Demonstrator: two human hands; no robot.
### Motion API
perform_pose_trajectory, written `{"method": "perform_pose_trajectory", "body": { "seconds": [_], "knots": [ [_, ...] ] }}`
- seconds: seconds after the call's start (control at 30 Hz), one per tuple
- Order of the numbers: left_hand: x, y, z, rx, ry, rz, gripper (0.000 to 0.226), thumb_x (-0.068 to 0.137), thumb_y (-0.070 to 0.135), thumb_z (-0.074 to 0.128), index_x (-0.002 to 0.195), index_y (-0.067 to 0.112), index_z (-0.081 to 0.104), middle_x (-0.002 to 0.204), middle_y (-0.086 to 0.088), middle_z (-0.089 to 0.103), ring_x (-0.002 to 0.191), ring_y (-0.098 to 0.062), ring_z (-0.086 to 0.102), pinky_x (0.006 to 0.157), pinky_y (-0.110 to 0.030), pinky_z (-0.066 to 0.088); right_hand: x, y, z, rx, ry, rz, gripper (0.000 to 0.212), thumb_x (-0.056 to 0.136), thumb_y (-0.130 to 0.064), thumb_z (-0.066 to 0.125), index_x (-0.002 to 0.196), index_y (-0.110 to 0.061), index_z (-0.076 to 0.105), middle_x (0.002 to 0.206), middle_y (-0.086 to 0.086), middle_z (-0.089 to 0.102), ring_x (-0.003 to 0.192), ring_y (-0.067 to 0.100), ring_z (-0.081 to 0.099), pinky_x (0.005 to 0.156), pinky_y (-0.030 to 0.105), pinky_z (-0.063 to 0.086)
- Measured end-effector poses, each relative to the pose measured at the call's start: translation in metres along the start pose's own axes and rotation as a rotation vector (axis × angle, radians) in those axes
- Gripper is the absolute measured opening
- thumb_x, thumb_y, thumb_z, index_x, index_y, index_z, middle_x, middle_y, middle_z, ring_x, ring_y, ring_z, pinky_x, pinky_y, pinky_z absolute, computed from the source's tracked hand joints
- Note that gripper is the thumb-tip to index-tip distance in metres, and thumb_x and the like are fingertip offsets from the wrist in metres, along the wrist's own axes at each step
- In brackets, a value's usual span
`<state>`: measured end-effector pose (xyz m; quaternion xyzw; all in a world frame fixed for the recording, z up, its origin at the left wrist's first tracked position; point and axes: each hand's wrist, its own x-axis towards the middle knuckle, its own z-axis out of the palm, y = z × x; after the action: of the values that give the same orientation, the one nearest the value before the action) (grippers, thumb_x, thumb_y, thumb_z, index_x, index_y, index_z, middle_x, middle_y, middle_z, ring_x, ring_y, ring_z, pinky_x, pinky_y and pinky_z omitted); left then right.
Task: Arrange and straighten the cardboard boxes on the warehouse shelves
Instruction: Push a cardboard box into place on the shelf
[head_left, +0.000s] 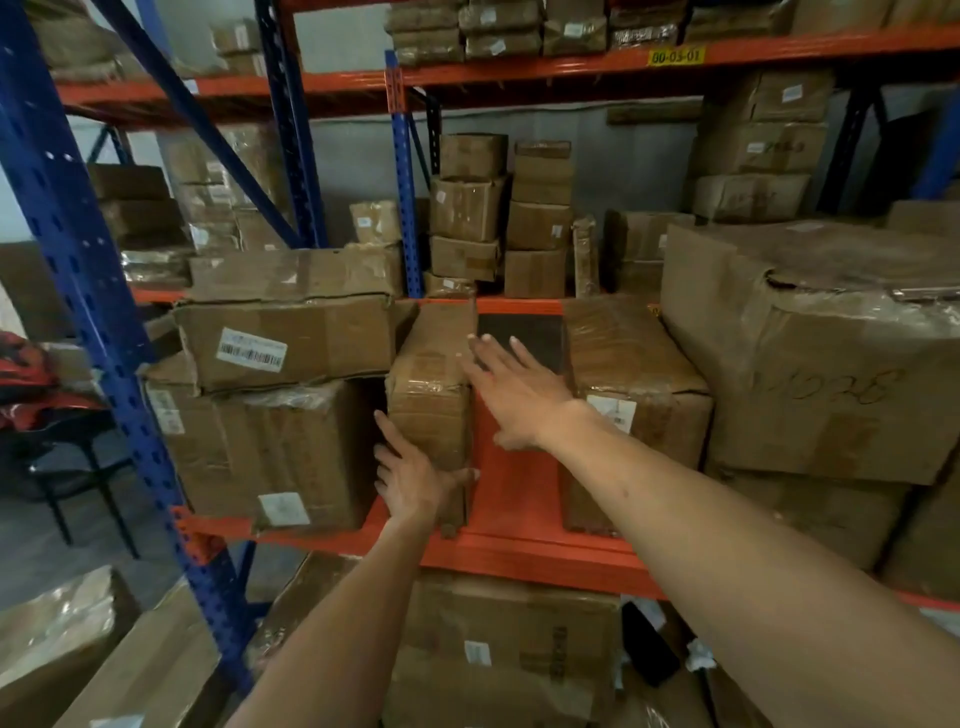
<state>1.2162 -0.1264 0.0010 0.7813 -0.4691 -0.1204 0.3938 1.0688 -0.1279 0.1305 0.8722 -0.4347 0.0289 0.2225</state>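
Head view: a narrow taped carton (434, 395) stands on the orange shelf (519, 558) between two bigger boxes. Left hand (410, 480) cups its lower front corner, fingers spread; right hand (511, 392) lies flat, fingers apart, against its right side. Its long axis runs front to back, angled slightly left, so I'd push evenly with both palms to square it.

The narrow box (431, 395) is brown cardboard, matt and creased, wrapped in bands of clear glossy tape that catch the light. The wide box (291, 340) beside it is dull, dented cardboard with a white paper barcode label (251, 349). The big box (810, 358) on the right is rough cardboard under wrinkled, shiny plastic film. The shelf beam (519, 558) is smooth orange-painted metal; the upright (93, 291) is blue-painted metal, perforated, with a slight sheen.
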Motion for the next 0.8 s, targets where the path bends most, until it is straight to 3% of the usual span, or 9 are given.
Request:
{"method": "perform_pose_trajectory", "body": {
  "seconds": [0.1,0.2,0.3,0.37,0.47,0.57,0.67,0.8],
  "knots": [
    [0.000,-0.013,0.009,-0.050,0.022,0.060,0.155,0.054,0.055,0.093,0.154,0.015,-0.018,0.145,-0.032,0.030,0.126,-0.051,0.045,0.105,-0.056,0.040,0.020,-0.019,0.004,-0.107,-0.038,-0.077,0.117,0.075,-0.020,0.080,0.158,-0.017,-0.002,0.165,0.012,-0.010,0.151,0.027,-0.010,0.122,0.046,-0.002],
    [0.002,-0.012,0.011,0.053,0.030,0.134,0.141,0.059,0.056,0.087,0.153,0.004,-0.005,0.137,-0.027,0.036,0.118,-0.045,0.052,0.098,-0.048,0.046,0.033,-0.036,0.010,-0.225,-0.034,-0.101,0.116,0.079,-0.020,0.076,0.157,-0.019,-0.010,0.164,0.010,-0.013,0.150,0.029,-0.013,0.121,0.048,0.000],
    [0.001,-0.009,0.014,0.119,0.021,0.203,0.136,0.057,0.055,0.084,0.151,0.007,-0.003,0.132,-0.023,0.038,0.113,-0.040,0.053,0.092,-0.049,0.051,0.038,-0.040,0.015,-0.302,0.001,-0.056,0.104,0.089,-0.018,0.063,0.156,-0.020,-0.016,0.163,0.011,-0.020,0.150,0.031,-0.014,0.120,0.050,0.000],
    [0.002,-0.006,0.016,0.213,0.002,0.281,0.136,0.057,0.055,0.085,0.149,0.011,-0.005,0.134,-0.022,0.038,0.116,-0.040,0.051,0.093,-0.050,0.051,0.037,-0.035,0.014,-0.355,-0.018,-0.038,0.099,0.089,-0.022,0.063,0.157,-0.024,-0.010,0.162,0.013,-0.022,0.149,0.033,-0.015,0.119,0.054,0.001],
    [0.014,-0.008,0.012,0.449,-0.070,0.467,0.139,0.061,0.053,0.087,0.149,0.016,-0.013,0.142,-0.025,0.034,0.128,-0.043,0.044,0.103,-0.052,0.043,0.027,-0.029,0.019,-0.264,-0.085,0.023,0.092,0.078,-0.026,0.073,0.152,-0.019,0.018,0.160,0.021,0.008,0.147,0.039,0.008,0.116,0.054,0.019],
    [0.027,-0.012,0.004,0.708,-0.114,0.697,0.130,0.069,0.049,0.082,0.154,0.021,-0.012,0.142,-0.024,0.034,0.125,-0.043,0.043,0.105,-0.056,0.039,0.000,-0.034,0.044,-0.156,-0.075,0.200,0.092,0.063,-0.033,0.084,0.136,-0.015,0.030,0.139,0.017,0.034,0.129,0.041,0.032,0.104,0.050,0.037],
    [0.014,-0.017,0.017,0.840,-0.137,0.847,0.113,0.077,0.039,0.074,0.157,0.022,-0.004,0.140,-0.024,0.037,0.124,-0.042,0.041,0.106,-0.059,0.034,-0.030,-0.037,0.078,-0.071,-0.079,0.301,0.093,0.054,-0.043,0.089,0.121,-0.014,0.031,0.124,0.014,0.040,0.115,0.037,0.040,0.096,0.048,0.046],
    [-0.003,-0.024,0.035,0.885,-0.123,0.892,0.106,0.077,0.032,0.072,0.152,0.022,-0.002,0.137,-0.026,0.042,0.122,-0.044,0.043,0.104,-0.062,0.034,-0.047,-0.032,0.107,-0.062,-0.049,0.303,0.096,0.049,-0.050,0.089,0.116,-0.013,0.031,0.119,0.017,0.042,0.110,0.038,0.042,0.094,0.051,0.048]
  ]
}}
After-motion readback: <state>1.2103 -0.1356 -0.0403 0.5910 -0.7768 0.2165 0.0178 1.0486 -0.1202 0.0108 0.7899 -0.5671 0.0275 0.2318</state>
